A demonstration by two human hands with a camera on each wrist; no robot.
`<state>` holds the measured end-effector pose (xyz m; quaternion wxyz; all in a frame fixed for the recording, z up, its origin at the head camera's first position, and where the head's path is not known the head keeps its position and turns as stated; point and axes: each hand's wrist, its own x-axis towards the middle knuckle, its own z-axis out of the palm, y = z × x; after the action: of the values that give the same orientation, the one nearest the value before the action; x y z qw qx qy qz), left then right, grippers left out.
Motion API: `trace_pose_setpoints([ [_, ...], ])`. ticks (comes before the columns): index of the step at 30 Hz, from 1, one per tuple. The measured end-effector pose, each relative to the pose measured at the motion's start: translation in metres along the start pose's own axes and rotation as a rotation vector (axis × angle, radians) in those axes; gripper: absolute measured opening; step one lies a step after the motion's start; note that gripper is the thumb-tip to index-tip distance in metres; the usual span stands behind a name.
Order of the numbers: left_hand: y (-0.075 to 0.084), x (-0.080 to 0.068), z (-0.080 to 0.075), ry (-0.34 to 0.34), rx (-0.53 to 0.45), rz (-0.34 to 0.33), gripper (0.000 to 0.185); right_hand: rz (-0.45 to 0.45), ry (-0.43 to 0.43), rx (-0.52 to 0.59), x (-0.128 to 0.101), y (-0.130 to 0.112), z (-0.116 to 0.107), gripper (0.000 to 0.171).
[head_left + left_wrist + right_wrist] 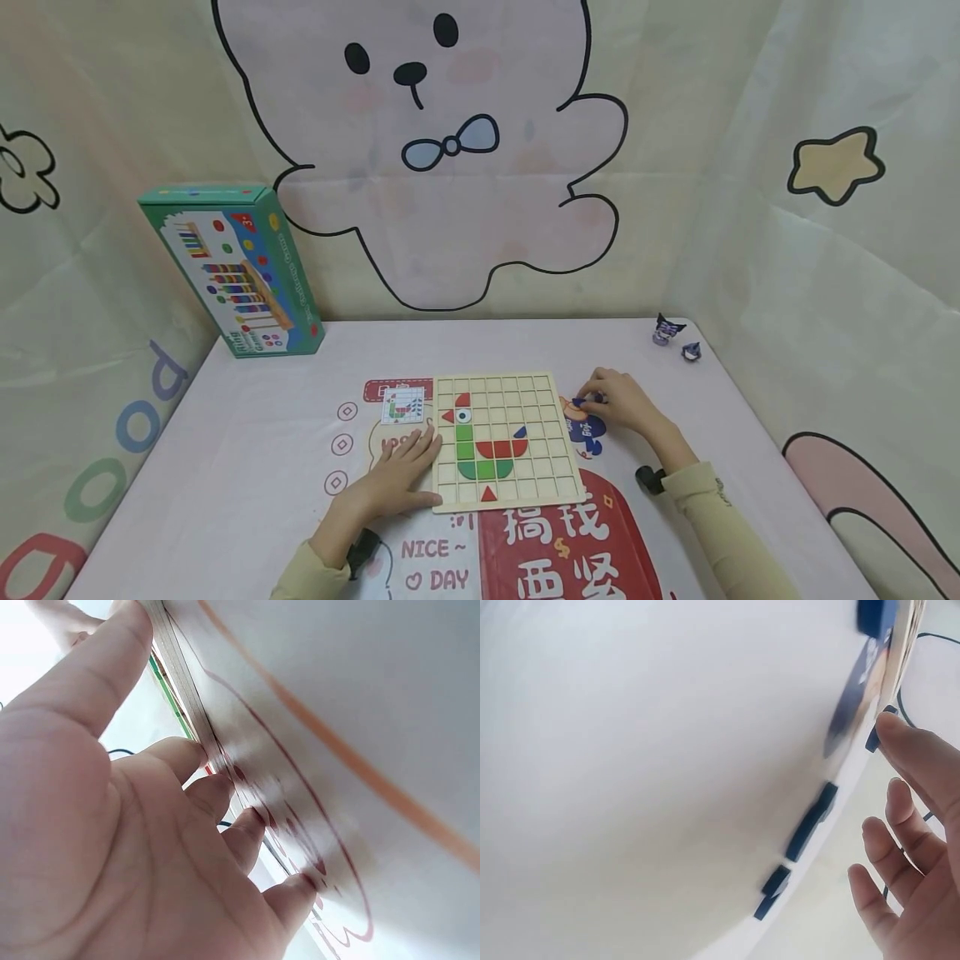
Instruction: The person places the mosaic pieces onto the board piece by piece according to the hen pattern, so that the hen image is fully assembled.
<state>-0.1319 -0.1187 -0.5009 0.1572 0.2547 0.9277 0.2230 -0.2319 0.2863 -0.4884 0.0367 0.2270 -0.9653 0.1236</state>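
Observation:
A square wooden grid board (533, 482) lies on the table, bearing red, green and white pieces laid out like a bird, plus a small blue triangle (520, 432). My left hand (399, 475) rests at its left edge, fingers extended, with the thumb at the near left corner. In the left wrist view, thumb and fingertips touch the edge of the board (184, 682). Right of the board, my right hand (624, 403) pinches a small dark blue piece (881, 729) between thumb and forefinger. Several other blue pieces (811, 822) lie close by on the table.
A pattern card (403, 406) lies left of the board, over printed table art. At the back left stands a green toy box (232, 275). Two small dark wrapped items (666, 330) sit at the back right. A patterned cloth backdrop (675, 208) borders the table.

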Motion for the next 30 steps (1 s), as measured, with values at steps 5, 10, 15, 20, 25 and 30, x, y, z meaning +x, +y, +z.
trace_pose_setpoints([
  [5, 0.000, 0.000, 0.000, 0.004, -0.002, 0.002, 0.087, -0.009, 0.009, 0.027, 0.002, -0.008, -0.001, 0.016],
  [10, 0.001, -0.001, 0.000, 0.012, -0.008, 0.010, 0.087, 0.001, -0.011, 0.050, 0.005, -0.021, -0.001, 0.017],
  [15, 0.001, -0.002, -0.001, 0.014, -0.013, 0.022, 0.087, -0.055, -0.005, 0.072, 0.010, -0.036, -0.003, 0.016],
  [20, 0.002, -0.002, -0.001, 0.014, -0.017, 0.024, 0.086, -0.134, 0.001, 0.012, 0.017, -0.048, 0.000, 0.014],
  [25, 0.002, -0.003, -0.001, 0.011, -0.014, 0.020, 0.086, -0.175, -0.030, 0.013, 0.021, -0.056, 0.005, 0.013],
  [30, 0.001, -0.002, -0.001, 0.013, -0.008, 0.021, 0.086, -0.200, -0.037, 0.010, 0.025, -0.060, 0.012, 0.009],
])
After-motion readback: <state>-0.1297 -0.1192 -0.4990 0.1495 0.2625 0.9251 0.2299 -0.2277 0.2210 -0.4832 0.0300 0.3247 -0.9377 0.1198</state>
